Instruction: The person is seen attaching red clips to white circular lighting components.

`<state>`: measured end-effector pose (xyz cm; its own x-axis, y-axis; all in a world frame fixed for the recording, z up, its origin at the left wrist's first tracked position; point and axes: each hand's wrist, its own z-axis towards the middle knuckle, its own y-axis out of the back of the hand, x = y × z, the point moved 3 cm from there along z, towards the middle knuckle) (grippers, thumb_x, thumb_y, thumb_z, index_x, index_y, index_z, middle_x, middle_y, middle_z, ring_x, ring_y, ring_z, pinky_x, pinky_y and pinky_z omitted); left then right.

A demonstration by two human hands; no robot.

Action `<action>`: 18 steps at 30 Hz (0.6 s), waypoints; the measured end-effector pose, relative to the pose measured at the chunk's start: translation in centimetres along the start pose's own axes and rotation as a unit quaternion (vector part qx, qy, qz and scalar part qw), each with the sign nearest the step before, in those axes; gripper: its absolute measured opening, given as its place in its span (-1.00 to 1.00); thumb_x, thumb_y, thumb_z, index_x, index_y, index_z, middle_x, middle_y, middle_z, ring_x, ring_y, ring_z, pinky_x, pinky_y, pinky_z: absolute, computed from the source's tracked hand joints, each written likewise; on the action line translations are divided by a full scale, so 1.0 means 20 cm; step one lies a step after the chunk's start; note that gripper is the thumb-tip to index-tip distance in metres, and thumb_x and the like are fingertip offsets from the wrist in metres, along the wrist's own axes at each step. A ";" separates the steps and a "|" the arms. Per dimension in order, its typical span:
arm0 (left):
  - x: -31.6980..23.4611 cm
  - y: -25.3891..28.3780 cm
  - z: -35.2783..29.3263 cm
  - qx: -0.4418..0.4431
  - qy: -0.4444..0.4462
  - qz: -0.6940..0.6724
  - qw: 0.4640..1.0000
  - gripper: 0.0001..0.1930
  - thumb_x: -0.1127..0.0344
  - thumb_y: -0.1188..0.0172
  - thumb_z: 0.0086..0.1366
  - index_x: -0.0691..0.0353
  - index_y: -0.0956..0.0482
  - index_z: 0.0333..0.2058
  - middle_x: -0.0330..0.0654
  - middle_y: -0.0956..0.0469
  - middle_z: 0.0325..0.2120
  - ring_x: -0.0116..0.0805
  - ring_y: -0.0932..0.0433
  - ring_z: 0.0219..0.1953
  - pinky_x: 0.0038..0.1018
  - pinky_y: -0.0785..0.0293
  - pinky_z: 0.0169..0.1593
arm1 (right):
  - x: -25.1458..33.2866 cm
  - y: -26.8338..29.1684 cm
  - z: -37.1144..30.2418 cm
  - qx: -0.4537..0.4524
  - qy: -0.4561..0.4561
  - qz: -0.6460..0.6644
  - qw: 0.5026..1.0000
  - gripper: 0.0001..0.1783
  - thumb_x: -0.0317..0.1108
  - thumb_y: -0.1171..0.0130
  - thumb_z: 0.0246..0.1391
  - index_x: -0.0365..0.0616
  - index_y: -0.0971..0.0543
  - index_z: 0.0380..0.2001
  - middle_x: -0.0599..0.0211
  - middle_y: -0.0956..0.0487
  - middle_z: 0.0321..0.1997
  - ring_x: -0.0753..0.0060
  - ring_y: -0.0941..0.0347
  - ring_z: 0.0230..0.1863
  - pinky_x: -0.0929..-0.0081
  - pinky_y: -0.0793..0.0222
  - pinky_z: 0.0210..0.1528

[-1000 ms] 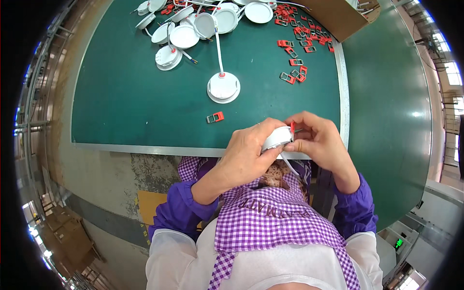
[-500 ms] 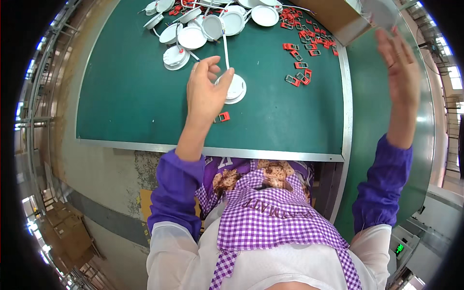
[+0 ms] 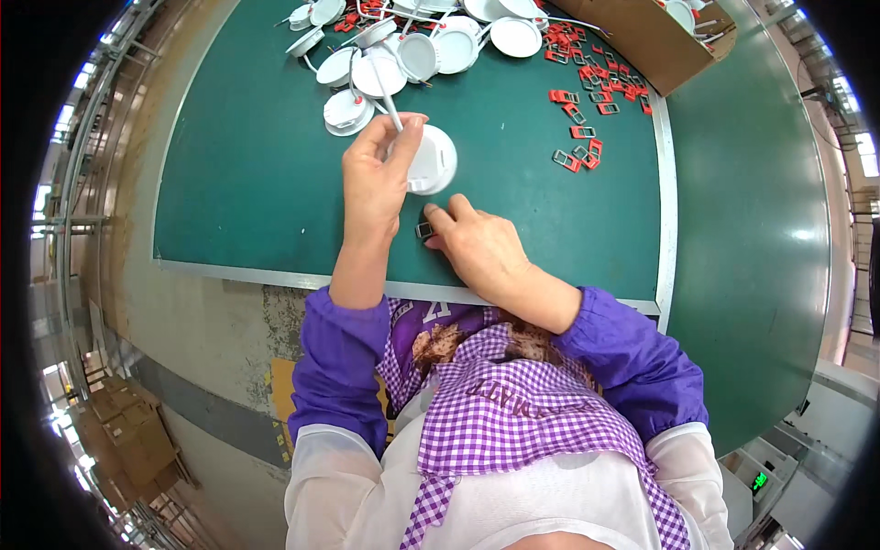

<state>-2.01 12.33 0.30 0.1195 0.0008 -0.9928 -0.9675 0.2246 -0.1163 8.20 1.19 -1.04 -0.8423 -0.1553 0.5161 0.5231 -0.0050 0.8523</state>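
A round white LED downlight [image 3: 433, 160] with a white cable is in my left hand [image 3: 371, 174], gripped between thumb and fingers at its edge and cable, just above the green table. Close below it, my right hand [image 3: 481, 243] rests by the front of the table, thumb and fingertips pinching a small metal-framed clip [image 3: 423, 230]. The fingers partly hide that clip.
Several more white downlights [image 3: 456, 48] with cables are heaped at the table's far side. Loose red-and-metal clips [image 3: 587, 81] are scattered at the far right. A cardboard box [image 3: 665, 46] holding white downlights stands at the far right corner, beside a second green surface [image 3: 733, 238].
My right hand has come from the far right, by the box, to the clip near the front edge. My left hand has closed on the downlight and tilted it up.
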 end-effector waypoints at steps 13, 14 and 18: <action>0.01 -0.03 -0.25 0.110 0.222 -0.306 0.919 -0.54 0.40 -0.20 0.34 0.40 -0.29 0.14 -0.06 -0.52 -0.04 -0.29 -0.55 0.01 -0.31 -0.50 0.10 | -0.22 0.18 -0.09 -0.108 -0.053 0.117 0.986 -0.73 -0.52 -0.24 -0.03 -0.11 -0.60 -0.19 0.16 -0.57 -0.34 0.03 -0.47 -0.27 0.19 -0.41 -0.20; 0.01 -0.04 -0.27 0.110 0.222 -0.307 0.919 -0.54 0.40 -0.20 0.34 0.40 -0.29 0.14 -0.06 -0.52 -0.04 -0.29 -0.55 0.01 -0.31 -0.50 0.10 | -0.24 0.21 -0.09 -0.123 -0.053 0.106 0.985 -0.76 -0.51 -0.25 -0.03 -0.10 -0.62 -0.22 0.17 -0.58 -0.35 0.06 -0.45 -0.28 0.22 -0.39 -0.20; 0.01 -0.11 -0.31 0.098 0.198 -0.241 0.945 -0.63 0.44 -0.22 0.32 0.36 -0.34 0.03 -0.08 -0.55 -0.10 -0.33 -0.58 -0.06 -0.36 -0.54 0.02 | -0.30 0.33 -0.12 -0.196 -0.156 0.182 0.951 -0.84 -0.57 -0.23 0.06 -0.17 -0.59 -0.25 0.31 -0.58 -0.38 0.46 -0.50 -0.38 0.48 -0.38 -0.36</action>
<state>-1.25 5.89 0.12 0.4048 -0.5037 -0.7631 -0.7581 0.2818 -0.5881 17.07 -0.31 1.33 -0.5626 0.0826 0.8226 0.7440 -0.3834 0.5473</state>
